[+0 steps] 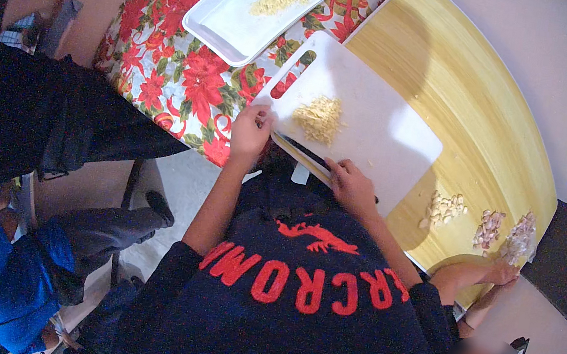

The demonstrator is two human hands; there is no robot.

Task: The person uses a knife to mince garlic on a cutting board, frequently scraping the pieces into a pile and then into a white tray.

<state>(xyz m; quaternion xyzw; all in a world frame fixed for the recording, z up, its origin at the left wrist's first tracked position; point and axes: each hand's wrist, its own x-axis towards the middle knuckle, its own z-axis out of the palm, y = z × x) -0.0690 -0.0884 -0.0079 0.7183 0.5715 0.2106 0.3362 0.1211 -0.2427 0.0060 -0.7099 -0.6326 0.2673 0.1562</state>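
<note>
A white plastic cutting board (373, 119) with a slotted handle lies before me, bearing a pile of chopped, pale yellow garlic (318, 119). My left hand (250, 131) is at the board's near left corner, its fingers bent together; whether it grips the corner or something small, I cannot tell. Along the near edge lies a dark, narrow knife (302, 150), with my right hand (353, 187) closed on its right part. Beyond the board, a white tray (218, 21) holds a smaller heap of finely chopped garlic (281, 0).
Peeled garlic cloves (443, 209) and unpeeled cloves (488, 229) lie on the wood-patterned table (469, 94). Another person's hands (500, 275) are by a clear plastic bag (520, 240) at the right. A poinsettia-patterned cloth (202, 78) covers the left table. More people sit at the left.
</note>
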